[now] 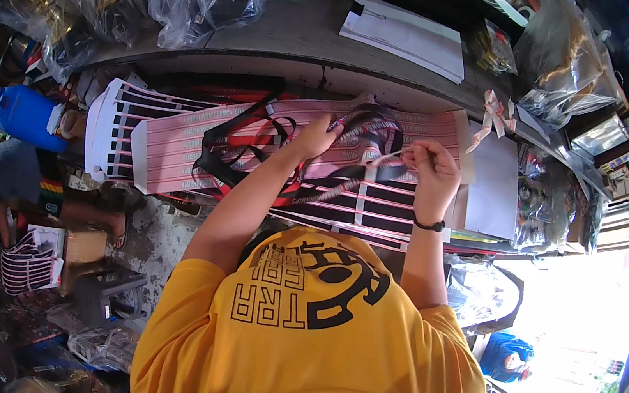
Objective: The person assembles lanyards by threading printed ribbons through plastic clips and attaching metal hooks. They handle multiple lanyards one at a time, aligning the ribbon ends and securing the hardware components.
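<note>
On counter (287, 36), pink printed sheets (204, 140) are lying flat; left hand (318, 136) fingers are pinching black straps (355, 123), right hand (430, 163) fingers are pinching a thin white strip (386, 158) just above.

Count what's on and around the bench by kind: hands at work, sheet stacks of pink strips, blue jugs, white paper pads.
Hands: 2, the left hand and the right hand
Pink strip sheets: 2 overlapping stacks, as far as shows
Blue jug: 1
White paper pad: 1
Total: 6
</note>
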Demonstrator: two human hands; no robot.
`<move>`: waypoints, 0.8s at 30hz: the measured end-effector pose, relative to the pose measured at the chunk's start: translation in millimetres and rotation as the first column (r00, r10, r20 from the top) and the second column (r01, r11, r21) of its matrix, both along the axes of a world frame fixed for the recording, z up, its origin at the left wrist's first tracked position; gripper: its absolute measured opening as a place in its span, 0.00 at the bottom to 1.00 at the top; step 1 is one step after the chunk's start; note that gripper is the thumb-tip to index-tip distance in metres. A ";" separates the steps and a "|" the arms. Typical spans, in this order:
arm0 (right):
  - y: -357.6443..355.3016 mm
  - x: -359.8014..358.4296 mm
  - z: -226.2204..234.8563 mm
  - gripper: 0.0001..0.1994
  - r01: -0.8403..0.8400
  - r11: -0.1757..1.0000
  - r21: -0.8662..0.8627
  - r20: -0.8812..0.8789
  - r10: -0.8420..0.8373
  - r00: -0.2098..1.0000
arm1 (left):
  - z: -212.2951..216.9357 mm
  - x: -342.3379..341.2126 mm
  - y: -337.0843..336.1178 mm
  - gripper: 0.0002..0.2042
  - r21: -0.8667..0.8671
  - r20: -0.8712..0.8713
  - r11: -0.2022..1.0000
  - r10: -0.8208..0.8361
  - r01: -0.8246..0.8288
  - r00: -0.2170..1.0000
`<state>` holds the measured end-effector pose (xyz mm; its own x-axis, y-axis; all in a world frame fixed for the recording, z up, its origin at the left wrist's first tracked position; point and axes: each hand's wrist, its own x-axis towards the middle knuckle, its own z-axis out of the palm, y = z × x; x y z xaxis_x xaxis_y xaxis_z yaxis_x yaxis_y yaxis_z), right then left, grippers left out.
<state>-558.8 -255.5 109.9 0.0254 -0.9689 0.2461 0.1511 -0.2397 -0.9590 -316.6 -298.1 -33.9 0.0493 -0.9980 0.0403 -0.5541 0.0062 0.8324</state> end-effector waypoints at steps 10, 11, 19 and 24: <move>-11.0 12.7 -5.2 0.07 -0.012 1.000 -0.025 -0.023 0.011 1.000 | 49.9 -27.7 40.0 0.15 -0.066 -0.383 0.988 -0.157 0.142 0.910; -11.8 14.0 -4.9 0.07 -0.015 0.999 -0.033 -0.030 0.014 0.999 | 53.7 -33.4 46.7 0.14 -0.055 -0.327 0.983 -0.182 0.174 0.927; -17.2 4.9 -10.9 0.03 0.052 0.998 -0.043 -0.005 -0.052 0.999 | 54.3 -44.3 64.0 0.12 -0.043 -0.090 0.999 -0.023 0.019 0.996; 1.9 4.4 -14.9 0.02 0.103 0.991 -0.090 -0.008 -0.104 0.995 | 25.5 -35.9 43.0 0.11 0.154 -0.540 0.984 0.156 -0.085 0.827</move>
